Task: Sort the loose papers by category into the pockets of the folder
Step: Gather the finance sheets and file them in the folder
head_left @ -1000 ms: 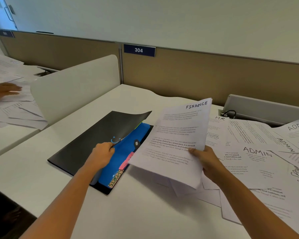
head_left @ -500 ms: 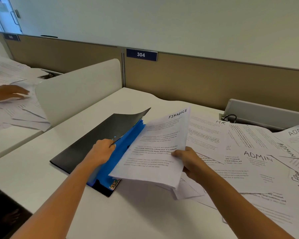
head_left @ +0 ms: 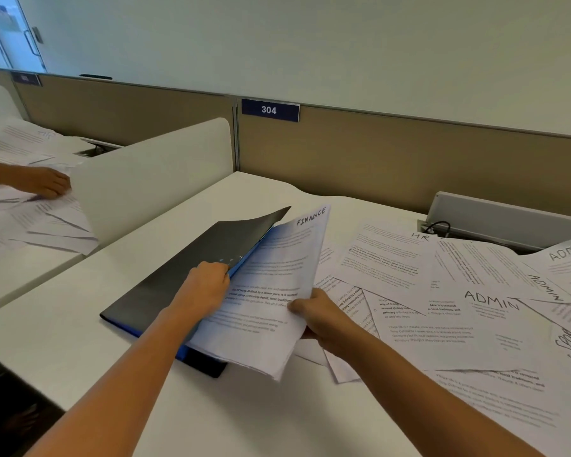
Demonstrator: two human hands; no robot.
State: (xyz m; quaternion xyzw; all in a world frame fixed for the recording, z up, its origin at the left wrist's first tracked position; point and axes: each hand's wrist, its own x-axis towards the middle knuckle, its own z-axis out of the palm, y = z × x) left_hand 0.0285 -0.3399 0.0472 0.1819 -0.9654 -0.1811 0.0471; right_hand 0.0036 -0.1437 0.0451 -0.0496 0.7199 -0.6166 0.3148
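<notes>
A black folder (head_left: 178,275) with blue inner pockets lies on the white desk (head_left: 80,324). My left hand (head_left: 208,285) grips the edge of its black cover and holds it lifted. My right hand (head_left: 323,318) pinches the lower right edge of a stack of FINANCE papers (head_left: 274,291), whose left side slides in under the raised cover, over the blue pocket (head_left: 254,252). Loose papers marked HR (head_left: 386,258) and ADMIN (head_left: 485,308) lie spread over the desk to the right.
A white divider panel (head_left: 152,173) stands to the left of the folder. Beyond it another person's hand (head_left: 43,183) rests on papers on the neighbouring desk. A grey cable box (head_left: 508,216) sits at the back right. A brown partition with a 304 sign (head_left: 269,110) runs behind.
My right hand has carried the FINANCE papers left, from in the air beside the folder to partly under the raised cover. The blue pocket is now mostly hidden.
</notes>
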